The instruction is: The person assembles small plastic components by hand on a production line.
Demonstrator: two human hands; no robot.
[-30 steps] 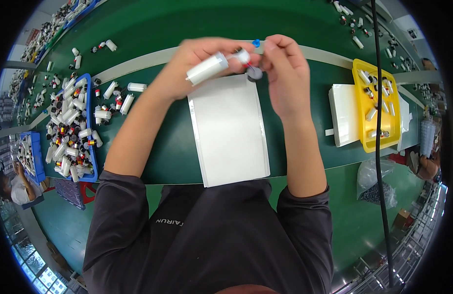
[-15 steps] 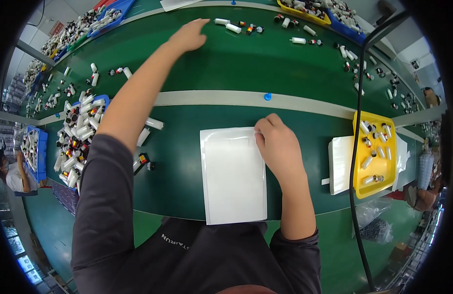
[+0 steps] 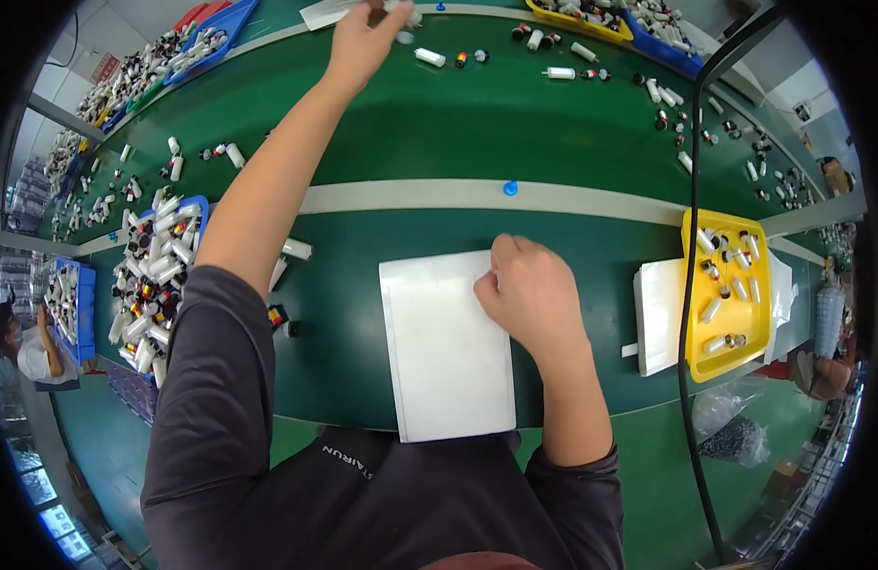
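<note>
At the far side of the green conveyor belt, my left hand [image 3: 360, 43] is closed around a small white tube with a dark end, smeared by motion and partly cut off by the frame's top. Nearby on the belt lie another white tube [image 3: 430, 57] and a small orange-and-black piece [image 3: 461, 59]. My right hand [image 3: 532, 293] is curled shut at the upper right corner of a flat white sheet [image 3: 448, 351]. That sheet lies on the green table [image 3: 349, 370] in front of me and reaches over its near edge. The fingertips are partly hidden.
A blue tray [image 3: 207, 211] heaped with tubes stands left, beside my left forearm. To the right, a yellow tray [image 3: 738, 332] holds several tubes next to white sheets [image 3: 658, 318]. A black cable [image 3: 688, 313] hangs there. A pale rail [image 3: 410, 195] divides table from belt.
My left hand has reached farther up and picked up a white tube from the belt. My right hand has curled tighter over the sheet's corner; the view has shifted slightly.
</note>
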